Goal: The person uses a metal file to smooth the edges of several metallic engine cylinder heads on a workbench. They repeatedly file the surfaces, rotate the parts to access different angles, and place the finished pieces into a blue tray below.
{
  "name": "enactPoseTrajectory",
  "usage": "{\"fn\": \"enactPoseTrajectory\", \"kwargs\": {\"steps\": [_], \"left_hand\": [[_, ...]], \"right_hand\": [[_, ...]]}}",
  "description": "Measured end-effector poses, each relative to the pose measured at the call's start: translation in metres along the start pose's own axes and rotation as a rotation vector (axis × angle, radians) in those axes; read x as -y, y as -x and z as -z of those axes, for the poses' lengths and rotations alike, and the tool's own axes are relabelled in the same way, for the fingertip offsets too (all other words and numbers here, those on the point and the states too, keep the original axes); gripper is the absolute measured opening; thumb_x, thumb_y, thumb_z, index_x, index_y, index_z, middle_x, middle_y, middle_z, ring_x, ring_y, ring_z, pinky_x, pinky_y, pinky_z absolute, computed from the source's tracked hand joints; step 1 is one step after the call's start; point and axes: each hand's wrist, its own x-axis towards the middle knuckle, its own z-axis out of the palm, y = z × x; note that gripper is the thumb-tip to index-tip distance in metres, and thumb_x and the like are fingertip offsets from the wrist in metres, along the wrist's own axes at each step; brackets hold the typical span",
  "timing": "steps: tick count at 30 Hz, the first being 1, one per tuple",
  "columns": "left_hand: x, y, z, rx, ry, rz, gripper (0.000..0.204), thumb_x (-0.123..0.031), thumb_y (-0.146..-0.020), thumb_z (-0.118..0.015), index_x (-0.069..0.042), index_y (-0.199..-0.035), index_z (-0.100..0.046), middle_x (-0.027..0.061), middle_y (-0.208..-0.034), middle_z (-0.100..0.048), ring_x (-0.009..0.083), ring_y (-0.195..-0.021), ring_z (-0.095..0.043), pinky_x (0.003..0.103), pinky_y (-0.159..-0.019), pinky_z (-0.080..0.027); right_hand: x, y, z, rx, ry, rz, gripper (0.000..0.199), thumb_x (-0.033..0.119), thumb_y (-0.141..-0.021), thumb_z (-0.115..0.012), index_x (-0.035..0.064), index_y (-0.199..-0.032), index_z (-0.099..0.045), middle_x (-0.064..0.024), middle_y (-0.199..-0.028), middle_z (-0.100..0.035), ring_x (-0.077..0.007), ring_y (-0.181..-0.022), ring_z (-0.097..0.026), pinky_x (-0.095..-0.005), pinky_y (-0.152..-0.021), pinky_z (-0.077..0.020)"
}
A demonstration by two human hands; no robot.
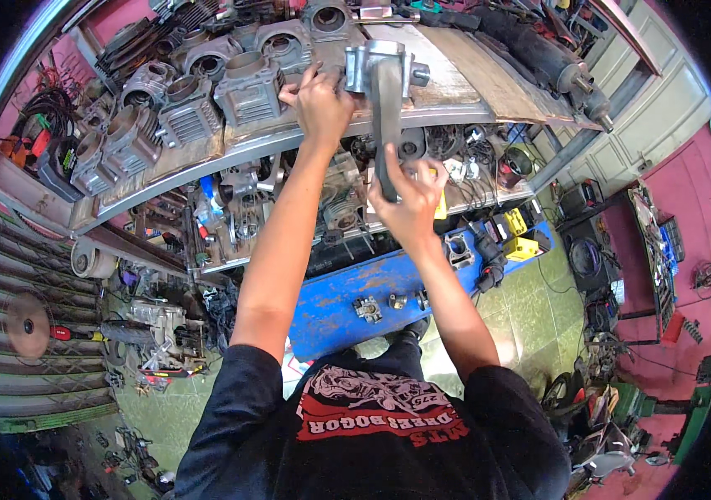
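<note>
My right hand (412,200) grips the lower end of a long flat grey strip (386,117), blurred by motion. The strip's upper end lies in front of a silver metal engine part (356,68) with a round top and a short stub on its right side. This part stands on the wooden shelf top. My left hand (322,104) rests beside it at the shelf, fingers apart, the thumb side close to the part; whether it touches the part is hard to see. Left of that hand stands a finned engine cylinder (249,92).
More engine cylinders (189,112) line the shelf top (447,83) on the left. A long dark exhaust muffler (538,62) lies at its right. Below, a lower shelf holds tangled parts, and a blue bench (330,304) carries small metal parts (368,309) and yellow boxes (522,248).
</note>
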Motion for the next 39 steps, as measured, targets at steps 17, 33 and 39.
{"fn": "enactPoseTrajectory", "kwargs": {"steps": [17, 33, 39], "left_hand": [[0.002, 0.001, 0.001, 0.041, -0.020, 0.017, 0.033, -0.015, -0.074, -0.068, -0.012, -0.104, -0.080, 0.0066, -0.103, -0.077, 0.0221, -0.121, -0.062, 0.050, -0.100, -0.026], [-0.001, 0.000, -0.001, -0.018, 0.046, 0.011, 0.024, -0.010, -0.075, -0.068, -0.009, -0.096, -0.079, 0.0115, -0.096, -0.076, 0.0242, -0.116, -0.066, 0.054, -0.097, -0.028], [0.000, 0.002, 0.002, -0.035, 0.025, 0.017, 0.025, -0.010, -0.075, -0.069, -0.010, -0.097, -0.079, 0.0102, -0.095, -0.076, 0.0237, -0.116, -0.065, 0.051, -0.097, -0.028]], "right_hand": [[-0.009, -0.018, 0.009, -0.035, -0.028, 0.020, 0.065, 0.016, -0.068, -0.078, 0.0076, -0.132, -0.068, -0.0041, -0.066, -0.070, -0.0199, -0.079, -0.063, -0.0462, -0.099, -0.0384], [-0.013, -0.020, 0.000, -0.015, 0.022, 0.077, 0.065, 0.014, -0.073, -0.078, 0.0063, -0.136, -0.065, -0.0049, -0.064, -0.067, -0.0201, -0.080, -0.063, -0.0463, -0.096, -0.0396], [0.008, -0.041, 0.023, -0.014, -0.063, 0.017, 0.057, 0.014, -0.071, -0.078, 0.0046, -0.127, -0.071, -0.0066, -0.063, -0.065, -0.0211, -0.083, -0.062, -0.0441, -0.094, -0.0397]]}}
